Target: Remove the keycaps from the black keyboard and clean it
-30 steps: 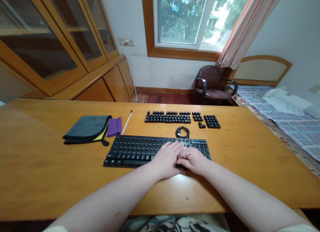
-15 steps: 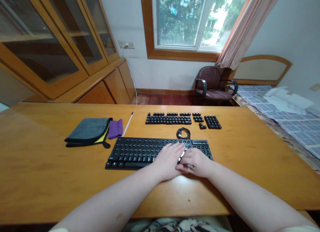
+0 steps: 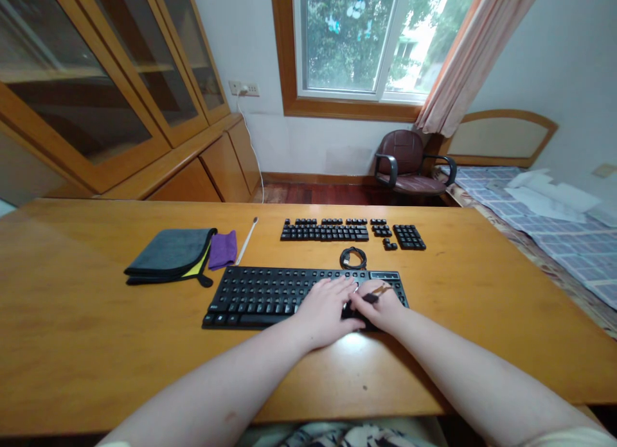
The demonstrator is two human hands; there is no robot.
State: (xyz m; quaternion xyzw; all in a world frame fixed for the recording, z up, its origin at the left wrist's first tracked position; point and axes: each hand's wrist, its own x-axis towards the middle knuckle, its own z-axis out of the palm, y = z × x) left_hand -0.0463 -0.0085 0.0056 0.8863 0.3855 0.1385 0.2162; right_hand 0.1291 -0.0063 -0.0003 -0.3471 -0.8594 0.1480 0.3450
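Observation:
A black keyboard (image 3: 270, 293) lies in front of me, with most of its keycaps off and a few left along its bottom row. My left hand (image 3: 328, 306) rests flat on its right half, fingers stretched out. Just right of it, my right hand (image 3: 383, 309) is closed over the keyboard. Thumb and fingers pinch a small tool (image 3: 371, 298) with a dark part and thin brownish prongs pointing up to the right; its exact kind is unclear. The fingers hide the keys beneath.
Removed keycaps (image 3: 325, 233) lie in rows behind the keyboard, with number-pad keycaps (image 3: 409, 237) to their right. A coiled USB cable (image 3: 353, 259) sits between. At left are a folded grey cloth (image 3: 168, 254), a purple cloth (image 3: 223, 250) and a thin white brush (image 3: 247, 240).
My right hand has turned over, so the tool's prongs now point up and away to the right. The left hand has stayed in place on the keyboard.

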